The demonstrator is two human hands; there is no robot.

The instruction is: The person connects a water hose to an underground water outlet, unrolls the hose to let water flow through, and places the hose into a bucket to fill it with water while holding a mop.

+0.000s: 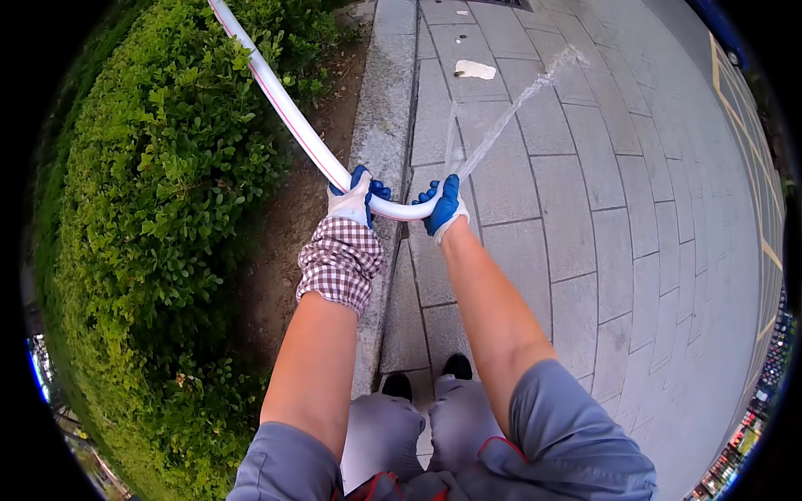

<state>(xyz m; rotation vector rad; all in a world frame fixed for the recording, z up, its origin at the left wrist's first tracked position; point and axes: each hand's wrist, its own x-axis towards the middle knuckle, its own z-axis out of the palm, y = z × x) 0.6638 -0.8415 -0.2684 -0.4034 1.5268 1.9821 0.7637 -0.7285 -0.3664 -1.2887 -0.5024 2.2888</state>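
Observation:
A white hose with a red stripe runs down from the upper left over the hedge and bends between my hands. My left hand, in a blue and white work glove with a checked sleeve cover at the wrist, is wrapped round the hose. Gloved the same way, my right hand grips the hose at its end. A jet of water shoots from there up and to the right, with a thinner spray beside it. The hose's mouth is mostly hidden by the fingers.
To the left stands a green hedge with bare soil along its foot. A stone kerb separates it from the grey paving. A pale flat scrap lies ahead. Part of a blue vehicle shows at the upper right, near yellow road lines.

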